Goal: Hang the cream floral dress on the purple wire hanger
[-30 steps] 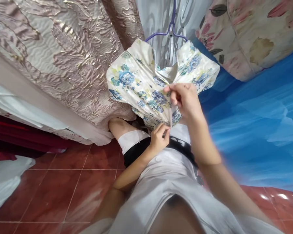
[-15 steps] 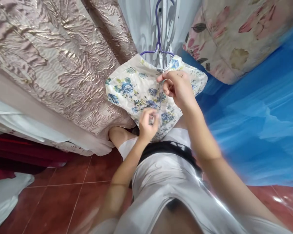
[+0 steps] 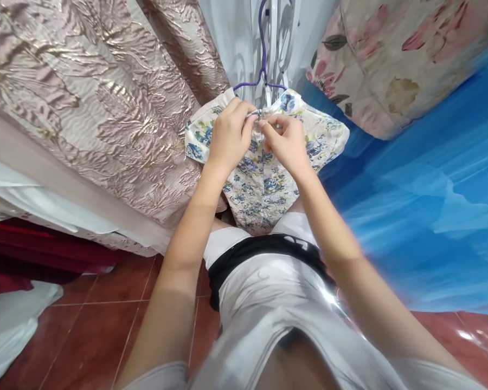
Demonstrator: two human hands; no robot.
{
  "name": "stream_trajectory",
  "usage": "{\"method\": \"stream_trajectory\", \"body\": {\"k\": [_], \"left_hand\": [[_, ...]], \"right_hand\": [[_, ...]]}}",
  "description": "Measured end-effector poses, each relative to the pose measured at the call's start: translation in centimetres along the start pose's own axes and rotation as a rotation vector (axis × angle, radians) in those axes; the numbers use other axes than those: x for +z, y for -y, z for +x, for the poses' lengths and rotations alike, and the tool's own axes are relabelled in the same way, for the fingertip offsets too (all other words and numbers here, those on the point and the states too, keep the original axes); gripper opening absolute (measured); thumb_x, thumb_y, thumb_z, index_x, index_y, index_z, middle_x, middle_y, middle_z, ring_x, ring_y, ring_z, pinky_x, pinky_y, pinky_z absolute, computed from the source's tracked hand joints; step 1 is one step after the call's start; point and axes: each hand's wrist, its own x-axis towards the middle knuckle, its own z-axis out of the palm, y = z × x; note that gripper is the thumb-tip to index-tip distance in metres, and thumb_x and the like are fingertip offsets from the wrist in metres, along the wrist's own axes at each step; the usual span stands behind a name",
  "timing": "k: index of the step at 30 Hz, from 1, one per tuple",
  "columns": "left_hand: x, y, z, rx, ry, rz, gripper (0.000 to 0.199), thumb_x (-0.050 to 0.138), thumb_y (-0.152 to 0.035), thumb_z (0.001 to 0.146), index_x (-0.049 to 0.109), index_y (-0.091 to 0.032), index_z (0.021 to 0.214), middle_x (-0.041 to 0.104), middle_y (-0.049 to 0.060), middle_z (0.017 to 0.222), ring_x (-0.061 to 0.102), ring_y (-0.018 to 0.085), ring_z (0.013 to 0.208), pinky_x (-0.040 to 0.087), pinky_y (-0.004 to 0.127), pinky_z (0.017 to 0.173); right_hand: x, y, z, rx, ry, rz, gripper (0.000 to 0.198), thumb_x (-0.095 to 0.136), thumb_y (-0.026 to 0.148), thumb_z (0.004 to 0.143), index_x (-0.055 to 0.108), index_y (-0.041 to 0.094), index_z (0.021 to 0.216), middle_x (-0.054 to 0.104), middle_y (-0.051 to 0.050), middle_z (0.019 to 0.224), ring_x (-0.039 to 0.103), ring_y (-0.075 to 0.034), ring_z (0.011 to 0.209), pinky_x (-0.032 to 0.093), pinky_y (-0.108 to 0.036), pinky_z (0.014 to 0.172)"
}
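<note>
A white garment with blue flowers hangs on a purple hanger in front of me. Its lower end drops toward my lap, and a straight seam runs down its middle. At the top of that seam my left hand is closed, pinching the neckline edge between thumb and fingers. Just to the right, my right hand is closed too, its thumb and forefinger pinching the cloth beside the seam. The fingertips of both hands nearly meet. Whatever small fastening lies between them is too small to make out.
White hangers hang behind the purple one. A pink and gold textured garment fills the left, and a floral-print fabric hangs at upper right above a blue sheer fabric. Dark red cloth hangs low left over the tiled floor.
My left hand has risen from the lower part of the garment to the neckline and now pinches there. My right hand has shifted slightly left and down, staying near the seam's top.
</note>
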Motion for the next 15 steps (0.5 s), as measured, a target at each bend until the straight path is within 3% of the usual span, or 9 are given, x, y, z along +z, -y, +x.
{"method": "stream_trajectory", "body": {"k": [5, 9, 13, 15], "left_hand": [[-1.1, -1.0, -0.5, -0.020, 0.064, -0.052, 0.041, 0.056, -0.061, 0.097, 0.062, -0.020, 0.095, 0.061, 0.007, 0.093, 0.066, 0.025, 0.100, 0.053, 0.041, 0.095], [-1.4, -2.1, 0.0, -0.002, 0.031, -0.017, 0.038, 0.057, -0.059, 0.098, 0.062, -0.022, 0.093, 0.062, 0.006, 0.091, 0.067, 0.024, 0.097, 0.054, 0.040, 0.091], [-1.6, -4.1, 2.0, 0.165, -0.028, 0.131, 0.038, 0.048, -0.054, 0.104, 0.063, -0.022, 0.093, 0.062, 0.005, 0.089, 0.066, 0.021, 0.092, 0.054, 0.038, 0.085], [-2.7, -4.2, 3.5, 0.252, -0.116, 0.208, 0.036, 0.044, -0.049, 0.107, 0.066, -0.022, 0.096, 0.064, 0.004, 0.091, 0.065, 0.019, 0.092, 0.053, 0.035, 0.084]], "right_hand": [[0.2, 0.5, -0.6, -0.024, -0.037, 0.014, 0.039, 0.070, 0.059, 0.087, 0.056, 0.023, 0.082, 0.049, 0.004, 0.055, 0.057, -0.014, 0.056, 0.040, -0.022, 0.048], [0.2, 1.2, -1.0, -0.039, -0.053, 0.041, 0.040, 0.072, 0.059, 0.086, 0.054, 0.023, 0.079, 0.048, 0.003, 0.057, 0.054, -0.013, 0.056, 0.038, -0.022, 0.048], [0.2, 0.5, -1.5, -0.011, -0.040, 0.077, 0.038, 0.071, 0.052, 0.088, 0.050, 0.024, 0.075, 0.043, 0.004, 0.056, 0.047, -0.012, 0.054, 0.034, -0.023, 0.047], [0.2, -0.5, -2.3, 0.017, -0.029, 0.057, 0.036, 0.073, 0.044, 0.086, 0.048, 0.023, 0.070, 0.040, 0.004, 0.054, 0.040, -0.011, 0.051, 0.030, -0.023, 0.047]]}}
